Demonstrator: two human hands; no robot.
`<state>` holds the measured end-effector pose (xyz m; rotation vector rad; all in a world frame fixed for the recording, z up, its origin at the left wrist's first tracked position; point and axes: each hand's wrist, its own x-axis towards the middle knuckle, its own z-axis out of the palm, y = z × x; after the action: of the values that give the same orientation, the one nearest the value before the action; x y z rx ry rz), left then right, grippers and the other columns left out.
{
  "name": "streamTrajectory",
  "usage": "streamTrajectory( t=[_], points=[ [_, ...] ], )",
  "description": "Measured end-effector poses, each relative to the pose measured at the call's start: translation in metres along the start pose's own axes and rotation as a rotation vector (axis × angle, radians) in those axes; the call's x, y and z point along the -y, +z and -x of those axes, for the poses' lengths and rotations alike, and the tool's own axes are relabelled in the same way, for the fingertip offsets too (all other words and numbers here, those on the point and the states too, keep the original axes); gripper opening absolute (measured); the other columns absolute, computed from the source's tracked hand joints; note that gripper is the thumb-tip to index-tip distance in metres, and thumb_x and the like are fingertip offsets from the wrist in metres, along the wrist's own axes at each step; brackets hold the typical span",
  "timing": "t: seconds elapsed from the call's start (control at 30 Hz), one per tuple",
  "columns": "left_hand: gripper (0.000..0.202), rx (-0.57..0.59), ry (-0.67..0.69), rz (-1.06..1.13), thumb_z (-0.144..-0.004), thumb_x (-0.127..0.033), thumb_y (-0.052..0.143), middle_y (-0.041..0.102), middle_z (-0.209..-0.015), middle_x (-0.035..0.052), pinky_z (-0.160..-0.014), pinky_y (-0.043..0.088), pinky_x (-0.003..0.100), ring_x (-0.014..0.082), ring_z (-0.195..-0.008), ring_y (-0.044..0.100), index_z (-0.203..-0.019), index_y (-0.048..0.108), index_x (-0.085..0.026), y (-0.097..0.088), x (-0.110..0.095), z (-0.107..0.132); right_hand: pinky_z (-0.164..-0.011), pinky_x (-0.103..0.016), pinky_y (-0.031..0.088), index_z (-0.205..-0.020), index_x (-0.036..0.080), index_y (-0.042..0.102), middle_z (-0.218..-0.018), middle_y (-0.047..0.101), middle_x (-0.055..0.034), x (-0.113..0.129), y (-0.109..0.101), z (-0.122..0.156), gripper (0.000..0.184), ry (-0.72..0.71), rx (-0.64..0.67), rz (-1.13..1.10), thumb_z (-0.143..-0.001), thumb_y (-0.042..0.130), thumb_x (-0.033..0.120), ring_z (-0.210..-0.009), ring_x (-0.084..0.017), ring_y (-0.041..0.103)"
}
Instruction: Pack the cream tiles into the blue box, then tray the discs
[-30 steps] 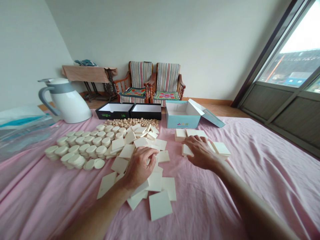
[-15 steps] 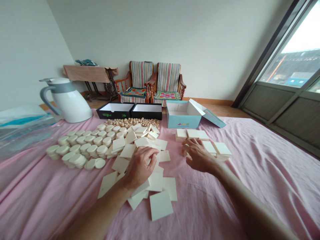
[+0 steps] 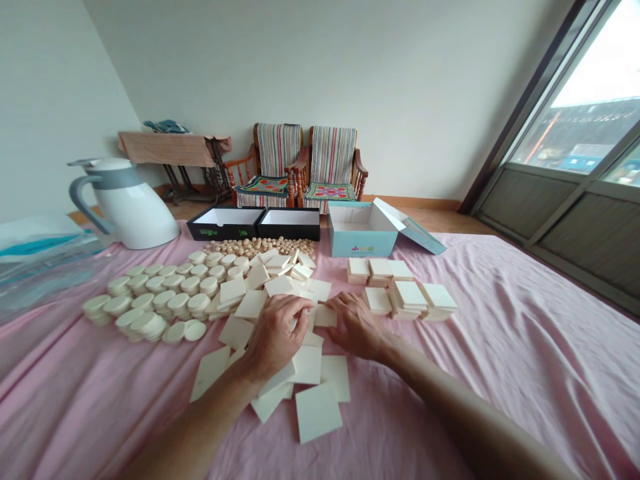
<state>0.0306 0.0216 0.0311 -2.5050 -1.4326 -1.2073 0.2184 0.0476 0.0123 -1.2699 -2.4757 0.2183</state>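
Observation:
My left hand (image 3: 281, 328) rests over a loose pile of pale square wooden tiles (image 3: 251, 305), its fingers curled in towards the thumb. What they hold, if anything, is hidden. Beside it, my right hand (image 3: 356, 325) has its fingers and thumb closed on the right edge of one square tile (image 3: 326, 317). Neat stacks of square tiles (image 3: 410, 293) stand to the right of that hand. More loose squares (image 3: 319, 412) lie flat nearer to me.
Stacks of round wooden discs (image 3: 190, 285) stand on the left, with small wooden beads (image 3: 245, 247) behind. Further back are two black boxes (image 3: 289, 230), a light blue box (image 3: 361, 241) with its lid (image 3: 417, 233) leaning on it, and a white jug (image 3: 135, 213). Pink cloth (image 3: 500, 373) covers the surface.
My right hand has moved left from the tile stacks to the loose pile and taken hold of a square tile. The left hand has hardly moved. The view has shifted slightly.

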Motion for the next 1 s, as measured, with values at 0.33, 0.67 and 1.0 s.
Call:
streamTrajectory(
  t=[0.33,0.67,1.0],
  points=[
    [0.018,-0.011,-0.005,0.017,-0.082,-0.01,0.048,0.07,-0.084,0.0026,-0.08,0.047,0.032,0.0178,-0.083,0.062,-0.088,0.063,-0.02,-0.001,-0.001,0.0,-0.089,-0.042,0.033,-0.108,0.017,0.056,-0.112,0.057,-0.0122,-0.006,-0.053,0.017,0.038,0.032,0.153,0.092,-0.072,0.061,0.029,-0.106,-0.027,0.048],
    [0.018,-0.015,-0.005,0.008,-0.082,-0.011,0.049,0.07,-0.083,0.0025,-0.076,0.047,0.031,0.0177,-0.081,0.062,-0.086,0.064,-0.02,0.0,-0.001,-0.001,-0.097,-0.04,0.031,-0.128,0.02,0.049,-0.12,0.055,-0.01,-0.011,-0.031,0.012,0.063,-0.178,0.205,-0.051,-0.066,0.055,0.014,-0.113,-0.025,0.045],
    [0.018,-0.008,-0.009,0.024,-0.082,-0.01,0.049,0.069,-0.083,0.002,-0.077,0.046,0.031,0.0174,-0.08,0.061,-0.086,0.063,-0.02,0.0,0.0,0.0,-0.09,-0.042,0.028,-0.107,0.017,0.058,-0.1,0.057,-0.01,-0.047,-0.072,0.015,0.043,0.125,0.003,0.274,-0.065,0.062,0.027,-0.098,-0.027,0.046]
  ],
)
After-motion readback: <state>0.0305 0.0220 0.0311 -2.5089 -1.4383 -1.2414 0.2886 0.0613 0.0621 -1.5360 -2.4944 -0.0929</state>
